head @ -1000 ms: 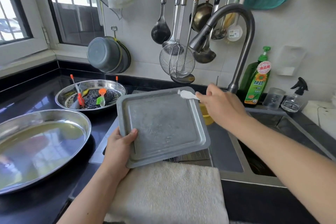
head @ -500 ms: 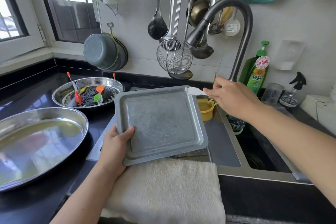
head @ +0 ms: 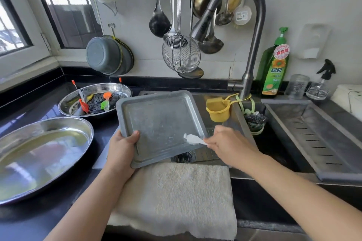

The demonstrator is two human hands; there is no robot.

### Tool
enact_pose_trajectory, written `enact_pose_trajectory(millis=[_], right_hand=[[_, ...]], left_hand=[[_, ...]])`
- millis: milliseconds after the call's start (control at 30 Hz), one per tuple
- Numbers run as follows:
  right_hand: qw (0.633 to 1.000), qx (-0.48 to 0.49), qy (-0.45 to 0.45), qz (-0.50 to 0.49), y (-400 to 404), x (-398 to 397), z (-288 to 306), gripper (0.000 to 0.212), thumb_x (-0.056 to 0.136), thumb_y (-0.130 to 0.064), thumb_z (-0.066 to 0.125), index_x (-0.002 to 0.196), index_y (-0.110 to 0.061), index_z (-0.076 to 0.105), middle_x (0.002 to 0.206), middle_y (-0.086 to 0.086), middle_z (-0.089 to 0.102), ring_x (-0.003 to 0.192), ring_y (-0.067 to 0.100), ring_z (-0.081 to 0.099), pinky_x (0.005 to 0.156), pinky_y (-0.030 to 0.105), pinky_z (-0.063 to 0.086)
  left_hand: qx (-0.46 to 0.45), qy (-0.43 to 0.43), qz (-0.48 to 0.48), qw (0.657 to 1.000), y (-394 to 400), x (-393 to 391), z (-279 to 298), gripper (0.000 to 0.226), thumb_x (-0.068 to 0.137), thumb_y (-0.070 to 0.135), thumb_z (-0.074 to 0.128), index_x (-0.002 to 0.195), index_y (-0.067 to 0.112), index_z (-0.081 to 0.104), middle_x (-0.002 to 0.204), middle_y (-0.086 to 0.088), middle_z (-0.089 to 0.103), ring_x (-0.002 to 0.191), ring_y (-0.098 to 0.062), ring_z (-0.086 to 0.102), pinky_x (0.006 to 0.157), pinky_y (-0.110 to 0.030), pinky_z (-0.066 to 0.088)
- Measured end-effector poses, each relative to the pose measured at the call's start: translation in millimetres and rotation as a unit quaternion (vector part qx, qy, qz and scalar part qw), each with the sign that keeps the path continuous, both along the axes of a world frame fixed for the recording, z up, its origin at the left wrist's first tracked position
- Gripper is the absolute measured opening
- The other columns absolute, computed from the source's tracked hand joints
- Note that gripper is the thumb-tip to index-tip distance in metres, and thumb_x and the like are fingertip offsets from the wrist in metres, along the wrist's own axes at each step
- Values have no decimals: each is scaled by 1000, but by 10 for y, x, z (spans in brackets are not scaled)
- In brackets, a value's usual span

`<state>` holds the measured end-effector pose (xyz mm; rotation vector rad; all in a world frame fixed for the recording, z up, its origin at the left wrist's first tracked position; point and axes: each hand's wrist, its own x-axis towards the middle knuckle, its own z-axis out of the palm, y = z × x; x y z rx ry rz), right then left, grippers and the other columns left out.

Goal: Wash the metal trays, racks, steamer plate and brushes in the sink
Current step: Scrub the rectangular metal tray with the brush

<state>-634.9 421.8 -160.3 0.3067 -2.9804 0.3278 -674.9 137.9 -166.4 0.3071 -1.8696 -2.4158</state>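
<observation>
My left hand (head: 122, 147) grips the near-left corner of a square grey metal tray (head: 160, 123), tilted over the left part of the sink. My right hand (head: 228, 144) pinches a small white brush (head: 193, 139) whose tip touches the tray's near-right edge. A wire rack (head: 199, 155) lies in the sink under the tray, mostly hidden. On the counter to the left, a round steel tray (head: 67, 103) holds a dark perforated steamer plate (head: 98, 98) and several coloured brushes (head: 105, 101). A large oval steel tray (head: 39, 154) sits nearer me.
A towel (head: 176, 195) drapes over the sink's front edge. The faucet (head: 252, 41) arches over the sink, with a yellow cup (head: 218, 110) and steel scourer (head: 254, 120) hung by it. Dish soap (head: 274, 66), a jar and spray bottle stand behind. Utensils hang on the wall. A drain tray (head: 313, 135) fills the right basin.
My right hand has brought the white brush from the tray's far right corner down to its near-right edge. The tray stays in my left hand, tilted a little more.
</observation>
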Motion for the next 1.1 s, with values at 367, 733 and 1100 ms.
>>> enact_pose_trajectory(millis=[367,733,1100], right_hand=[[913,-368,-38,-171,356,-733,-363,24,102,-24,59,121,-29,74,78,-3,69,59,15,48,54,28,34],[924,-339,-64,-165,396,-813,-429,22,101,-25,58,101,-16,77,93,10,73,72,21,60,60,30,36],[942,-300,-83,-123,149,-641,-209,17,98,-25,64,108,-19,77,100,6,74,95,27,67,88,46,56]], left_hand=[[-410,-152,-29,899,416,-1203,-196,13,100,11,53,112,5,54,92,-12,56,78,-26,57,55,-33,49],[-586,-203,-209,756,824,-1523,-824,34,102,12,52,130,-7,54,105,-15,64,100,-30,66,79,-37,54],[-374,-102,-171,906,580,-830,59,25,101,6,59,126,3,64,94,-13,75,80,-27,72,72,-36,60]])
